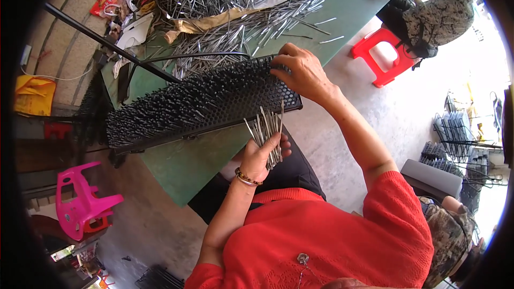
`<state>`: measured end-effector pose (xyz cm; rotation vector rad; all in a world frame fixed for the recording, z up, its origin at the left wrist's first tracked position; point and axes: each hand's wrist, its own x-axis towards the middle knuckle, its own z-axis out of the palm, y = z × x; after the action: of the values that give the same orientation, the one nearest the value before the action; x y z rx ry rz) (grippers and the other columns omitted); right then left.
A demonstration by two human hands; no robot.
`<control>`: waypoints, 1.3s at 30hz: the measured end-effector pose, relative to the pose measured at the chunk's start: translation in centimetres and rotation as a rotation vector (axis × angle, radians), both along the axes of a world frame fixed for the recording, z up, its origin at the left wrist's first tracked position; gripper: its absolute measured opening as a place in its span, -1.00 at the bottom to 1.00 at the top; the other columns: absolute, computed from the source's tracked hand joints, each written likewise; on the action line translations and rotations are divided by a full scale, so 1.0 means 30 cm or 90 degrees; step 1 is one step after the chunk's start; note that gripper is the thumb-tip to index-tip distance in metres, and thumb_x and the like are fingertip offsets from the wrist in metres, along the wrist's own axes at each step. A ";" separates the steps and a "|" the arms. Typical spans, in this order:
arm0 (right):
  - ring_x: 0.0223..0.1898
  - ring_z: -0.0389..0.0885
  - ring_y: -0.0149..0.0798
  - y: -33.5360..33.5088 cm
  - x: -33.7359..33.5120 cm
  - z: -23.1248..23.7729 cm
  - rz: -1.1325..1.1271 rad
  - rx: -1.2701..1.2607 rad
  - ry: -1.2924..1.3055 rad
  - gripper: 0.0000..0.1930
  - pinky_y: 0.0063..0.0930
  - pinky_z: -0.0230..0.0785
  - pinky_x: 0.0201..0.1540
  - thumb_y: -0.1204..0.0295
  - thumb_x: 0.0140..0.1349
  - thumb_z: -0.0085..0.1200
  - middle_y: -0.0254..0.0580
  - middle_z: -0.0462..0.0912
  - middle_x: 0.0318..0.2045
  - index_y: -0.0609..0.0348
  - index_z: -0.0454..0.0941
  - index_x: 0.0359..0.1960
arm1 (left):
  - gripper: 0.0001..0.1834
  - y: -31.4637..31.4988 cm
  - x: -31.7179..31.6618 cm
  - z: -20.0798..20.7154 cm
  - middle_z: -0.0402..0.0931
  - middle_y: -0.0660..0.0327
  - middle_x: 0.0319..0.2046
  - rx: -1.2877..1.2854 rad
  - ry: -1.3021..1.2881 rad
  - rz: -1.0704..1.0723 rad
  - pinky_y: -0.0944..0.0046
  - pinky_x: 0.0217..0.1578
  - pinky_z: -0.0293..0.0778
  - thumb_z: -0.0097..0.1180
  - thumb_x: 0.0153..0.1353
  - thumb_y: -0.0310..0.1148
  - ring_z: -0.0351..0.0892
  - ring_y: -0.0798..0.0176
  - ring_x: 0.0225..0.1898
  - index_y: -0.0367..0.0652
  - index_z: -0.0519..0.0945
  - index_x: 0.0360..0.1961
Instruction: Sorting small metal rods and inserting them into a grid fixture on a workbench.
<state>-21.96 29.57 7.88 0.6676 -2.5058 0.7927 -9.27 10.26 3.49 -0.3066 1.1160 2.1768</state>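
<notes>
A long black rack with a honeycomb of holes lies slanted along the table edge. Dark thin pieces stick up densely from its left and back, while holes show at the right front. In front of it, my left hand is closed around a bundle of thin metal strips, their ends fanned upward. My right hand is at the rack's back right corner, fingers bent down and pressed together over the holes. What its fingertips hold, if anything, is hidden.
Behind the rack, a large heap of loose metal strips covers the green table, with brown paper among them. A black rod crosses at left. Stools stand around: pink left, red right. Other people sit at right.
</notes>
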 end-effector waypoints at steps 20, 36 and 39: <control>-0.32 0.52 -0.02 0.010 -0.038 0.019 0.017 0.108 -0.087 -0.86 -0.20 0.37 -0.21 0.46 -0.04 0.10 -0.13 0.50 -0.36 0.15 0.61 -0.40 | -0.79 0.029 0.004 -0.003 0.55 0.23 -0.34 -0.032 -0.015 -0.011 0.29 -0.35 0.60 0.12 0.25 -0.31 0.58 0.33 -0.33 -0.22 0.52 -0.20; -0.31 0.52 -0.09 0.004 0.002 0.049 -0.001 0.014 -0.031 -0.90 -0.26 0.37 -0.21 0.46 -0.01 0.14 -0.18 0.52 -0.35 0.18 0.59 -0.43 | -0.78 0.031 -0.010 0.000 0.57 0.23 -0.28 -0.023 -0.011 0.005 0.29 -0.30 0.59 0.11 0.26 -0.32 0.59 0.33 -0.26 -0.20 0.53 -0.14; -0.28 0.51 -0.11 0.011 0.016 0.031 0.017 0.067 -0.082 -0.87 -0.26 0.35 -0.17 0.46 0.00 0.15 -0.21 0.53 -0.32 0.19 0.60 -0.39 | -0.78 0.028 -0.013 -0.002 0.57 0.21 -0.25 -0.028 0.005 0.003 0.29 -0.28 0.59 0.11 0.25 -0.35 0.59 0.32 -0.24 -0.20 0.52 -0.12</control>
<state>-21.49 29.89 8.80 0.7082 -2.6767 0.7385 -9.67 11.11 3.42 -0.3199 1.1700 2.1611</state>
